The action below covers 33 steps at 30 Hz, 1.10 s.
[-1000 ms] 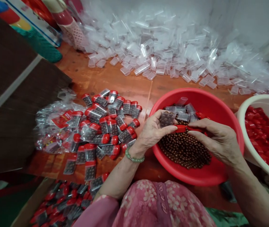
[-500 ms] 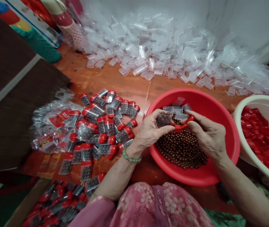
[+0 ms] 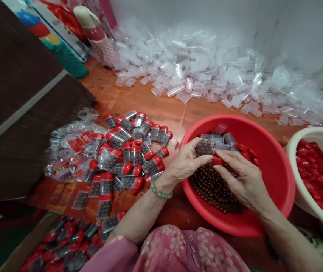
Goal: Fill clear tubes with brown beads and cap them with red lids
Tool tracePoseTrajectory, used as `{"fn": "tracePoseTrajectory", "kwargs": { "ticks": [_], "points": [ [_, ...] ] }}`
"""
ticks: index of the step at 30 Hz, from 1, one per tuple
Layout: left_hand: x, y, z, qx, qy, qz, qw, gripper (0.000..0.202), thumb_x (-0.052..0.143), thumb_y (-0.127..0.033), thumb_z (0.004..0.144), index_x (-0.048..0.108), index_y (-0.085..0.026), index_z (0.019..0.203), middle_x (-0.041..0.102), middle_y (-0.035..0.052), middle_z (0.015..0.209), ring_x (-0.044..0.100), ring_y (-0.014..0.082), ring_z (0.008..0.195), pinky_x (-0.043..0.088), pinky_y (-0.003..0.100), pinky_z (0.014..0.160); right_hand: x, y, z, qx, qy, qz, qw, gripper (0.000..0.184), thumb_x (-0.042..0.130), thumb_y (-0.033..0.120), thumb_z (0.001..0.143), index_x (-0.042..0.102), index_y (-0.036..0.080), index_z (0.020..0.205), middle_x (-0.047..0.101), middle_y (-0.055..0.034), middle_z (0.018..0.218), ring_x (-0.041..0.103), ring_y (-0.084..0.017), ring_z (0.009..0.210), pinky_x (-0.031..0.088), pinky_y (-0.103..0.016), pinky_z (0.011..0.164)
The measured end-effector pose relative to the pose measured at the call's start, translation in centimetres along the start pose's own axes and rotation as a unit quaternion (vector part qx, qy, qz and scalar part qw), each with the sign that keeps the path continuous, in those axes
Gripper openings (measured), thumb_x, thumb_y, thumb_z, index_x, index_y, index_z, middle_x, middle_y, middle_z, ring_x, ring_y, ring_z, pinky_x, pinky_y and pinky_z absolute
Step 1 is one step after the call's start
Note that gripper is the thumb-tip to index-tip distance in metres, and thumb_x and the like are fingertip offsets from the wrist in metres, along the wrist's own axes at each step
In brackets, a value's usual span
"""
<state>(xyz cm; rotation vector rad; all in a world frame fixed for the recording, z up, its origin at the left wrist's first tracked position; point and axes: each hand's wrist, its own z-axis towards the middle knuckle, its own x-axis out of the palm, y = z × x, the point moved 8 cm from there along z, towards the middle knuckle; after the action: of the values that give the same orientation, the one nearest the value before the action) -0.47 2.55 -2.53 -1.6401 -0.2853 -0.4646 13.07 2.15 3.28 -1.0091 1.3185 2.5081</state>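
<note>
A small clear plastic case (image 3: 204, 148) with dark beads inside is pinched between the thumb and fingers of my left hand (image 3: 182, 160), which has a green bead bracelet at its wrist. My right hand (image 3: 243, 177) is closed on a red cap (image 3: 217, 161) at the case's right end; whether the cap is fully seated cannot be seen. Both hands are above a red basin (image 3: 277, 215). Inside it lie brown beads (image 3: 216, 194), several clear cases (image 3: 221, 146) and loose red caps (image 3: 249, 154) partly behind my right hand.
Left of the basin, capped bead-filled cases (image 3: 135, 155) are spread beside a clear plastic bag (image 3: 62, 151). More capped cases (image 3: 67, 241) lie lower left. Clear cases (image 3: 190, 68) are heaped along the wall. A white tub (image 3: 292, 151) of red caps stands right; a dark box (image 3: 22, 105) stands left.
My right hand has moved left, closer to my left hand, bringing the red pieces together at the end of the case. Red caps in the basin now show behind it. The view has shifted slightly.
</note>
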Motion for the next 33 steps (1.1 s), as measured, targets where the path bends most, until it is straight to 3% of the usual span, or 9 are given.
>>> {"fn": "tracePoseTrajectory", "kwargs": {
  "ticks": [4, 7, 10, 13, 15, 19, 23, 27, 33],
  "points": [
    [0.5, 0.3, -0.3, -0.051, 0.073, -0.114, 0.989, 0.039, 0.079, -0.030, 0.083, 0.064, -0.013, 0.114, 0.072, 0.0137, 0.118, 0.072, 0.0220, 0.105, 0.058, 0.033, 0.090, -1.8, -3.3, 0.1, 0.142, -0.049, 0.114, 0.982, 0.047, 0.078, 0.025, 0.083, 0.064, 0.026, 0.128, 0.078, -0.0030, 0.104, 0.075, -0.018, 0.089, 0.063, -0.031, 0.082],
    [0.7, 0.5, -0.5, -0.092, 0.116, -0.174, 0.974, 0.038, 0.075, -0.033, 0.087, 0.066, -0.011, 0.117, 0.074, 0.0167, 0.118, 0.073, 0.0253, 0.109, 0.058, 0.036, 0.095, -3.2, -5.0, 0.5, 0.181, -0.063, 0.152, 0.970, 0.037, 0.080, 0.029, 0.081, 0.069, 0.026, 0.116, 0.077, 0.0004, 0.089, 0.072, -0.015, 0.072, 0.061, -0.026, 0.068],
    [0.7, 0.7, -0.3, -0.116, 0.127, -0.207, 0.963, 0.040, 0.063, -0.044, 0.095, 0.069, -0.009, 0.115, 0.075, 0.0188, 0.117, 0.074, 0.0268, 0.109, 0.059, 0.036, 0.095, -3.3, -5.4, 1.1, 0.170, -0.023, 0.141, 0.975, 0.029, 0.076, 0.035, 0.086, 0.073, 0.026, 0.114, 0.078, -0.0011, 0.094, 0.074, -0.016, 0.077, 0.062, -0.029, 0.073],
    [0.8, 0.7, -0.2, -0.125, 0.136, -0.216, 0.959, 0.046, 0.052, -0.049, 0.100, 0.071, -0.010, 0.112, 0.076, 0.0188, 0.117, 0.075, 0.0262, 0.107, 0.060, 0.035, 0.092, -2.6, -4.9, 1.7, 0.136, 0.014, 0.095, 0.986, 0.041, 0.068, 0.039, 0.093, 0.068, 0.028, 0.132, 0.075, -0.0055, 0.124, 0.073, -0.023, 0.109, 0.059, -0.042, 0.099],
    [0.9, 0.7, -0.1, -0.124, 0.142, -0.221, 0.957, 0.046, 0.049, -0.049, 0.102, 0.071, -0.011, 0.114, 0.077, 0.0179, 0.114, 0.075, 0.0254, 0.106, 0.060, 0.035, 0.093, -1.9, -4.1, 2.0, 0.094, 0.036, 0.042, 0.994, 0.044, 0.062, 0.039, 0.097, 0.063, 0.028, 0.139, 0.071, -0.0071, 0.132, 0.069, -0.025, 0.120, 0.053, -0.047, 0.108],
    [0.7, 0.9, -0.1, -0.126, 0.133, -0.216, 0.959, 0.046, 0.048, -0.049, 0.102, 0.070, -0.010, 0.114, 0.078, 0.0175, 0.109, 0.075, 0.0264, 0.107, 0.058, 0.038, 0.098, -0.6, -2.1, 2.3, -0.002, 0.053, -0.048, 0.997, 0.044, 0.051, 0.030, 0.102, 0.060, 0.023, 0.144, 0.074, -0.0104, 0.120, 0.072, -0.022, 0.109, 0.059, -0.039, 0.098],
    [0.5, 1.1, 0.0, -0.128, 0.119, -0.203, 0.963, 0.049, 0.046, -0.051, 0.103, 0.070, -0.010, 0.115, 0.078, 0.0165, 0.106, 0.076, 0.0258, 0.104, 0.059, 0.039, 0.098, 0.0, -1.2, 2.2, -0.042, 0.048, -0.078, 0.995, 0.043, 0.049, 0.025, 0.102, 0.059, 0.020, 0.144, 0.074, -0.0113, 0.108, 0.072, -0.020, 0.096, 0.061, -0.033, 0.087],
    [0.7, 1.0, -0.1, -0.122, 0.117, -0.187, 0.968, 0.047, 0.052, -0.052, 0.100, 0.070, -0.010, 0.113, 0.078, 0.0163, 0.104, 0.077, 0.0244, 0.099, 0.060, 0.036, 0.093, -0.6, -1.8, 2.4, -0.021, 0.040, -0.058, 0.997, 0.038, 0.053, 0.024, 0.100, 0.066, 0.020, 0.136, 0.073, -0.0085, 0.099, 0.071, -0.017, 0.085, 0.060, -0.031, 0.079],
    [1.2, 1.1, -0.5, -0.107, 0.126, -0.098, 0.981, 0.040, 0.080, -0.034, 0.084, 0.068, -0.012, 0.115, 0.075, 0.0146, 0.113, 0.074, 0.0194, 0.099, 0.057, 0.029, 0.090, -2.4, -2.9, 3.4, 0.067, -0.013, 0.054, 0.996, 0.030, 0.062, 0.028, 0.097, 0.073, 0.027, 0.125, 0.078, -0.0049, 0.109, 0.074, -0.018, 0.096, 0.059, -0.037, 0.093]
  ]
}}
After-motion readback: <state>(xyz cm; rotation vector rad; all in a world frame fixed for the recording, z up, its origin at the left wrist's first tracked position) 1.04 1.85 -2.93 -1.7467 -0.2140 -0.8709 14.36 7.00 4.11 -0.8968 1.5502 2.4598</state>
